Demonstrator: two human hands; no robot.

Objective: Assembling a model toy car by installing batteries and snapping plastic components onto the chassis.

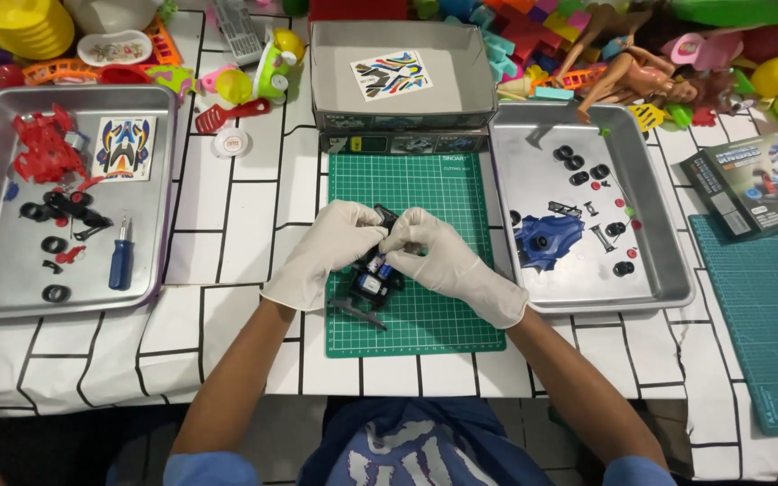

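I keep both gloved hands steady over the green cutting mat (425, 193), working small and slow. My left hand (330, 252) and right hand (447, 261) pinch the black toy car chassis (373, 279) from either side, fingers pressed onto it; it sits between and just below them.
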